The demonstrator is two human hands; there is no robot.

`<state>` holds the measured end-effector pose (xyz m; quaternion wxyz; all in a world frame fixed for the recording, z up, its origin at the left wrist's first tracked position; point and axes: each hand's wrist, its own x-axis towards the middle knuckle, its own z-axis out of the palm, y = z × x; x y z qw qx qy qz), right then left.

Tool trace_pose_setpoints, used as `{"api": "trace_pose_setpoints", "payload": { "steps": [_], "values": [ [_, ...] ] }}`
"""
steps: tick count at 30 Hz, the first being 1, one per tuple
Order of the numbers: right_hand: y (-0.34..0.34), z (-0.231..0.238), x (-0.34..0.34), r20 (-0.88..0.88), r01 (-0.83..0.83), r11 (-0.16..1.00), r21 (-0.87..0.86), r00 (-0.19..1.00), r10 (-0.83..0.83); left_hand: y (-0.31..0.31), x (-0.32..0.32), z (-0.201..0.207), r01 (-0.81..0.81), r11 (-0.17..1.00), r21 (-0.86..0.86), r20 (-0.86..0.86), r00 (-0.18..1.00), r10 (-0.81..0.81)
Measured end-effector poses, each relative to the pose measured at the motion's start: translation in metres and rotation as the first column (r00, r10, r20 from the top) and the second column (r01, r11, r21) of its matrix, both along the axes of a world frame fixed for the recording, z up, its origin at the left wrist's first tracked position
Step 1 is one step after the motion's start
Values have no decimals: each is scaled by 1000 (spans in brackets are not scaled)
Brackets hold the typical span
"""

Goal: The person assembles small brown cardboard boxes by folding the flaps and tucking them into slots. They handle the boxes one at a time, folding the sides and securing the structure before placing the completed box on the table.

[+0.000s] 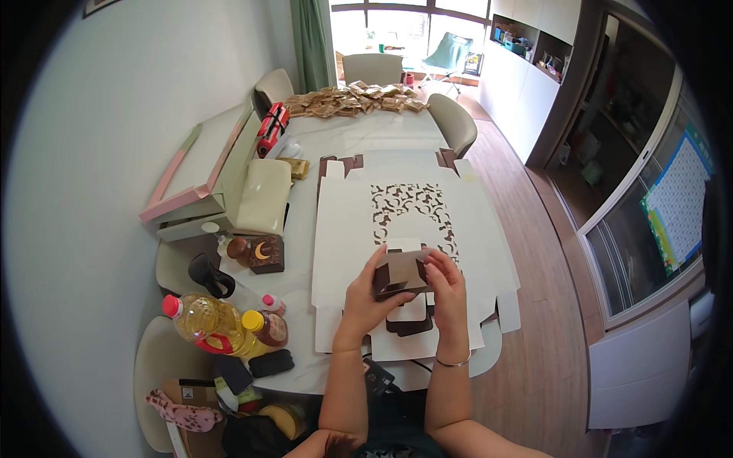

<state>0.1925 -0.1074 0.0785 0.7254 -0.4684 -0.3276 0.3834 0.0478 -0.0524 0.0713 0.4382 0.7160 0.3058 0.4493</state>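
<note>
A small dark brown paper box (399,275) is between my two hands, above the middle of the table. My left hand (368,296) grips its left side, with the thumb along the near edge. At its right side, the fingers of my right hand (447,286) are bent against the edge and corner. Under my hands lies a large flat white cardboard sheet (343,229) with a patterned cut-out (408,197). Small white and dark brown flat card pieces (411,327) lie on it just below the box, partly hidden by my hands.
Many gold packets (355,99) are heaped at the table's far end. Along the left stand a finished-looking dark box (267,254), an oil bottle (210,320), a yellow-capped jar (266,328) and a black case (272,363). Chairs (452,126) surround the table.
</note>
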Motion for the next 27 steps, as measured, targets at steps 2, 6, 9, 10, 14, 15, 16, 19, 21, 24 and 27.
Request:
{"api": "trace_pose_setpoints", "payload": {
  "steps": [2,6,9,10,14,15,16,19,21,24,27],
  "values": [
    [-4,16,0,-55,-6,998,63,998,9,-3,-1,4,-14,1000,26,-20,1000,15],
    [-4,17,4,-16,7,985,174,1000,-4,-6,5,13,-31,955,293,-45,998,46],
    [-4,17,4,18,-31,968,250,999,28,-4,7,11,-78,938,338,18,997,77],
    [-5,17,5,26,-49,961,272,999,44,-5,6,12,-92,927,364,-1,995,99],
    [-5,12,3,39,-67,958,279,998,58,-5,3,12,-89,935,344,12,996,91],
    [-5,10,2,21,-69,961,269,998,66,-4,2,9,-74,949,307,37,997,65],
    [-5,10,1,4,-71,963,259,997,73,-4,3,6,-70,959,275,50,997,58],
    [-4,10,0,32,-71,964,256,997,65,-4,2,2,-55,982,182,85,996,40],
    [-5,12,0,17,-94,962,256,996,93,-7,1,4,-43,992,123,101,994,31],
    [-5,13,-4,-25,-84,966,244,995,92,-7,-2,2,8,998,67,94,995,-14],
    [-3,7,-8,-83,-32,972,231,995,52,-11,5,6,-63,996,60,234,971,47]
  ]
}}
